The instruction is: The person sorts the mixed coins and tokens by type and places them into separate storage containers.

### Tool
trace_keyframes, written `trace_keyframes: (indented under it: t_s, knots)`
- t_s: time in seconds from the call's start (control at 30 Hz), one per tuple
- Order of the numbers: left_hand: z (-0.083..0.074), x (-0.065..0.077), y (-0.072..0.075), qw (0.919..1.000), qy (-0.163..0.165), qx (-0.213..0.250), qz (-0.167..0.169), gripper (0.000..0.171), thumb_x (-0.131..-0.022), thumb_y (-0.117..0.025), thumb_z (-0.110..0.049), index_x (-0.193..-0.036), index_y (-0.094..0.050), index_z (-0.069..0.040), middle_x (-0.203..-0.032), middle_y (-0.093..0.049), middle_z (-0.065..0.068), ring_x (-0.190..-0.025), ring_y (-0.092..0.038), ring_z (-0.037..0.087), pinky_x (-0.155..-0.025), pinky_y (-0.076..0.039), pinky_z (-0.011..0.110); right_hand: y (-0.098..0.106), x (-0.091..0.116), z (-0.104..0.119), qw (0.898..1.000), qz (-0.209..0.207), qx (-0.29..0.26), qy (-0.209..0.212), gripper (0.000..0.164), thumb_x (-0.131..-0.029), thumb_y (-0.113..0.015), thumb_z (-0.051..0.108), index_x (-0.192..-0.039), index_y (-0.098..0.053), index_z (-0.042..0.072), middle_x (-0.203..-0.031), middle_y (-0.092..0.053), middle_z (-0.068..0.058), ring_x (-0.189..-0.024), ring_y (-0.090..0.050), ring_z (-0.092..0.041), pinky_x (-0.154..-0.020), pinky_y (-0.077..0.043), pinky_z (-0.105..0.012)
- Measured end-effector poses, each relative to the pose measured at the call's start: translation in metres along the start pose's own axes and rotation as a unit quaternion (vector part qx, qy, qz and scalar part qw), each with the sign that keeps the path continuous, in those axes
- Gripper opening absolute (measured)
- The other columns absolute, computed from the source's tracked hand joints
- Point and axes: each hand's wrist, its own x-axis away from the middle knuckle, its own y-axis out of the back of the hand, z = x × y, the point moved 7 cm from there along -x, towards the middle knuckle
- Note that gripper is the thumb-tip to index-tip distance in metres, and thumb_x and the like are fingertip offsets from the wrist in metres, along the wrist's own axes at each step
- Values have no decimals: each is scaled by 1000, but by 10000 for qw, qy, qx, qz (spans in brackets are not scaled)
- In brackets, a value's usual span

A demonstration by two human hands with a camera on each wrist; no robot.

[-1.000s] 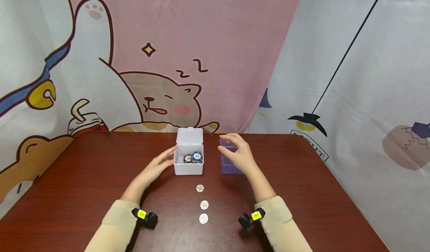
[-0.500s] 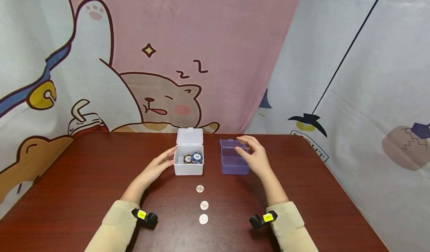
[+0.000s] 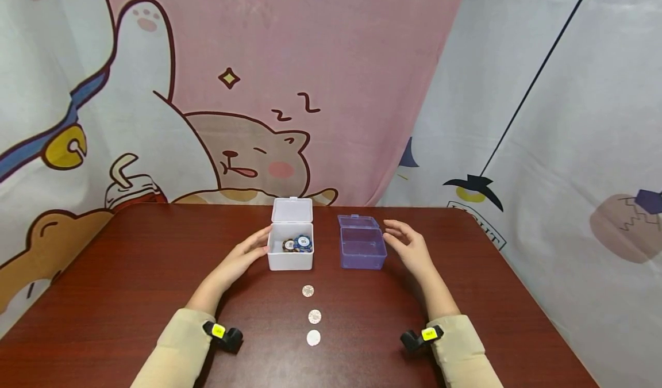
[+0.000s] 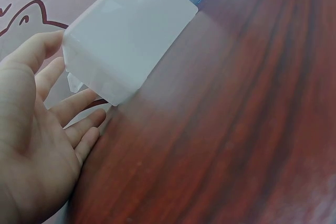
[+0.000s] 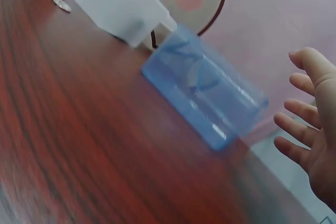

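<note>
A white box [image 3: 291,261] stands with its lid tipped back, and poker chips [image 3: 303,242] in blue and dark brown lie inside. My left hand [image 3: 239,261] rests against the box's left side, thumb and fingers touching it without wrapping round. To the right, a see-through blue-purple box [image 3: 363,260] also has its lid raised, and I see nothing in it. My right hand [image 3: 412,251] is just off that box's right side, fingers loosely bent and holding nothing. In the right wrist view a gap shows between the fingers and the blue box [image 5: 202,87].
Three silvery coins, the nearest coin [image 3: 313,337] among them, lie in a rough column in front of the boxes. The dark red wooden table [image 3: 129,296] ends at the back against a cartoon-printed curtain [image 3: 351,89].
My right hand has moved right, from over the blue-purple box to beside it, uncovering the box. The left hand and the white box have stayed in place.
</note>
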Motion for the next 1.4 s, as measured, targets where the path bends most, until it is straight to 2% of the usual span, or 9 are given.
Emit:
trace_keyframes:
  t_s: [0.1, 0.23, 0.33, 0.5, 0.77, 0.93, 1.3, 1.4]
  knots:
    - [1, 0, 0, 10000, 14, -8, -14, 53, -98, -50, -8, -148, -31, 1, -145, -35, 29, -132, -33, 44, -104, -23, 61, 3, 2, -17, 9996, 81, -149, -234, 40, -94, -63, 15, -130, -56, 0, -125, -58, -24, -113, -58, -25, -85, -45, -19]
    - [0, 0, 0, 10000, 15, 28, -5, 54, -98, -51, -8, -147, -32, 1, -145, -35, 29, -132, -33, 44, -104, -23, 60, 5, 3, -24, 9987, 221, -382, -234, 41, -95, -61, 11, -131, -53, -5, -129, -52, -29, -115, -56, -28, -87, -45, -19]
    - [-1, 0, -1, 10000, 12, 50, 11, 54, -98, -51, -8, -147, -32, 2, -145, -35, 30, -132, -33, 45, -104, -23, 60, 5, 5, -18, 9983, 350, -413, -207, 41, -96, -58, 7, -131, -50, -10, -129, -51, -32, -114, -57, -28, -84, -47, -20]
    - [-2, 1, -2, 10000, 39, 49, -3, 53, -98, -51, -7, -147, -32, 1, -145, -35, 29, -132, -32, 45, -104, -22, 61, 2, 9, -8, 9974, 559, -296, -354, 41, -96, -57, 5, -132, -48, -12, -128, -52, -32, -111, -58, -22, -80, -48, -23]
    - [0, 1, -2, 9999, 66, 77, 28, 54, -98, -50, -7, -148, -31, 0, -146, -34, 29, -132, -31, 47, -104, -22, 62, -3, 10, -10, 9956, 787, -287, -430, 41, -95, -59, 7, -132, -50, -9, -125, -56, -28, -117, -53, -34, -85, -44, -19]
    - [0, 0, 0, 10000, 18, 36, 0, 54, -98, -50, -7, -148, -31, 1, -145, -35, 28, -132, -32, 44, -104, -23, 61, -5, 9, -12, 9946, 924, -347, -325, 41, -95, -59, 7, -132, -50, -9, -125, -56, -29, -119, -51, -40, -87, -42, -18]
    - [0, 1, 0, 9999, -92, 60, -44, 53, -98, -51, -9, -147, -32, 0, -145, -36, 28, -132, -33, 43, -104, -22, 62, -7, 8, -16, 9931, 1058, -400, -295, 41, -94, -59, 4, -132, -51, -8, -125, -55, -30, -119, -50, -41, -87, -42, -18]
    - [2, 0, 1, 9998, -27, 187, -48, 53, -99, -50, -9, -148, -32, -1, -144, -36, 29, -132, -33, 43, -104, -20, 62, -7, 9, -16, 9933, 1046, -411, -261, 41, -94, -59, 4, -132, -50, -9, -124, -55, -31, -119, -50, -42, -87, -43, -18]
